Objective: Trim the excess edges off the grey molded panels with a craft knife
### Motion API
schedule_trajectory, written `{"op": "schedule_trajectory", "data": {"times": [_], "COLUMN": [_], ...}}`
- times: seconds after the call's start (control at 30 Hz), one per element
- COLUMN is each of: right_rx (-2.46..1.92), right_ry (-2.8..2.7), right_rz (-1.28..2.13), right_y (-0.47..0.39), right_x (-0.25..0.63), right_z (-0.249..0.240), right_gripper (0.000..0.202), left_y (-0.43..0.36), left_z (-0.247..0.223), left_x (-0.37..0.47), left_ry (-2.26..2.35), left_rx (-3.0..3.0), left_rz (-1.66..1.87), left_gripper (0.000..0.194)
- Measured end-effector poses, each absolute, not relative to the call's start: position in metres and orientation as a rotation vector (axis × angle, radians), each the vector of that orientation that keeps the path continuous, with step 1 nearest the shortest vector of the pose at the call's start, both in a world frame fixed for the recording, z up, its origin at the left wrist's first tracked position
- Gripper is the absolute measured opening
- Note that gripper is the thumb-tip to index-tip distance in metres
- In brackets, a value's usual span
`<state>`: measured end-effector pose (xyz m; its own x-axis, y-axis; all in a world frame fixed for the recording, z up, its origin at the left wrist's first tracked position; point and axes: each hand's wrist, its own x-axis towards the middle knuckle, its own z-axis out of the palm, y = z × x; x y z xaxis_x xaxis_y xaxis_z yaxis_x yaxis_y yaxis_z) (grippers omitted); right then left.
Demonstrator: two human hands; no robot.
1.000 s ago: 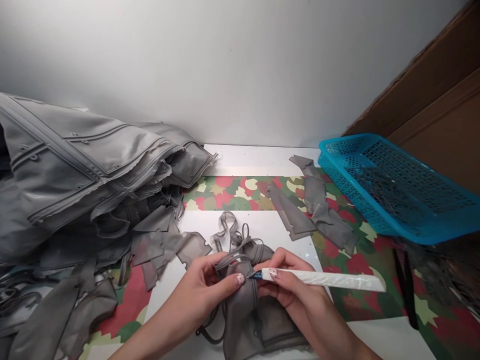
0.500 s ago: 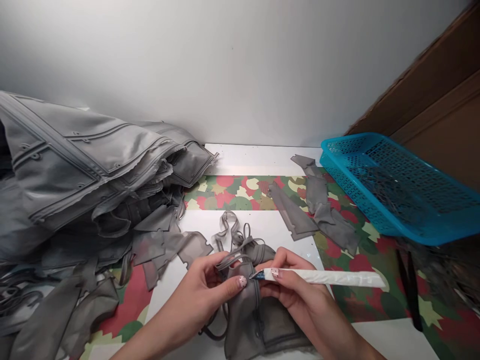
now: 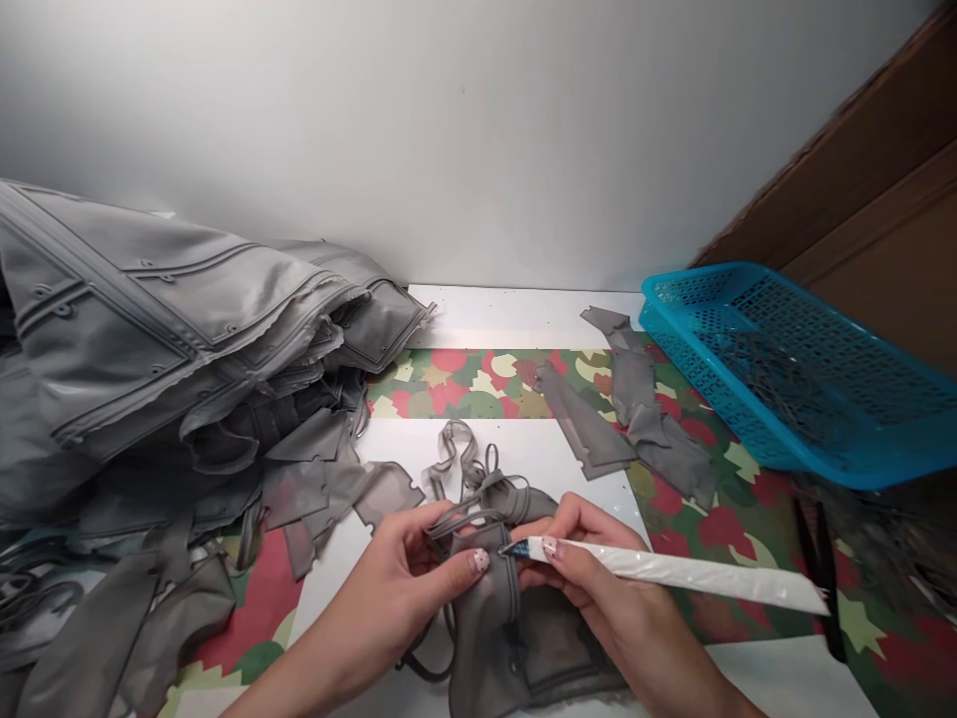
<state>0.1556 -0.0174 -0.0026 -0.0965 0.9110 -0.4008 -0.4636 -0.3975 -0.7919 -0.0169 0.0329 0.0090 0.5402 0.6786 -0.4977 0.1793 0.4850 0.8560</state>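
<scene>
Near the bottom centre, a thin grey rubbery sheet point(image 3: 485, 628) with raised seams and loose loops hangs between both hands. My left hand point(image 3: 430, 563) pinches its upper left part between thumb and fingers. A white-wrapped tool point(image 3: 695, 576) with a small dark pointed tip lies in my right hand point(image 3: 583, 558), gripped between thumb and fingers. The tip touches the seam just right of my left thumb. Some fingers of my right hand are behind the sheet.
A large pile of grey moulded sheets point(image 3: 150, 299) fills the left. Grey offcuts point(image 3: 583, 424) lie on the patterned cover point(image 3: 449, 384). At the right are a blue basket point(image 3: 755, 424) holding thin dark scraps, black tweezers point(image 3: 829, 598) and brown cardboard point(image 3: 882, 199).
The rear end of the white-wrapped tool has swung down and to the right, now overlapping the black tweezers. Its tip stays near the seam, and both hands have hardly moved.
</scene>
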Motion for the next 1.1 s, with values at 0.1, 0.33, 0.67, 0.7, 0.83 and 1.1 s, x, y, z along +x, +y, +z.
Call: {"op": "schedule_trajectory", "data": {"times": [0.1,0.33,0.67,0.7,0.83,1.1], "right_rx": [-1.19,-1.361,-1.349,-1.323,-1.179,-1.128], "right_ry": [-0.692,-1.034,-1.017,-0.972,-0.711,-0.568], "right_rz": [1.631,1.418,1.441,1.479,1.659,1.704], "right_y": [-0.0192,-0.0234,-0.023,-0.0218,-0.0175,-0.0165], "right_x": [0.1552,0.1549,0.1553,0.1561,0.1565,0.155], "right_z": [0.0,0.0014,0.0001,0.0001,0.0015,0.0023], "right_gripper": [0.017,0.02,0.019,0.019,0.017,0.016], "left_y": [0.0337,0.032,0.0315,0.0316,0.0326,0.033], "left_z": [0.0096,0.007,0.0062,0.0068,0.0083,0.0101], "left_x": [-0.0159,-0.0159,-0.0165,-0.0166,-0.0161,-0.0146], "left_ry": [0.968,0.992,1.007,1.006,1.0,0.998], "left_rx": [1.04,1.035,1.032,1.021,1.001,0.988], "left_rz": [0.372,0.379,0.365,0.366,0.386,0.397], "left_gripper": [0.021,0.02,0.022,0.022,0.021,0.02]}}
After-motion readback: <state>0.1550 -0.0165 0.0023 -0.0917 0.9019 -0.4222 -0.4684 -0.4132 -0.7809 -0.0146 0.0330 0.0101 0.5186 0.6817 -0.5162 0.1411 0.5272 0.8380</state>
